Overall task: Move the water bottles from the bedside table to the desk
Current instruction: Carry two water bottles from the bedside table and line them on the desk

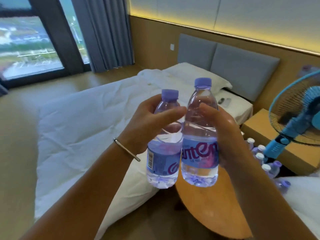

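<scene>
Two clear water bottles with purple caps and blue labels are held upright in front of me, side by side and touching. My left hand [147, 125] grips the smaller-looking left bottle [162, 163] around its upper body. My right hand [230, 135] holds the right bottle [199, 153] from its right side, fingers wrapped behind it. Both bottles hang in the air above a round wooden table [207, 210] beside the bed. More bottles [265, 160] with purple and white caps stand low at the right, partly hidden by my right arm.
A bed with a white duvet [90, 129] fills the left and middle. A wooden bedside table [266, 129] stands at the right, with a blue standing fan [297, 118] in front of it. A second white bed corner [304, 196] shows lower right. Window and curtains lie far left.
</scene>
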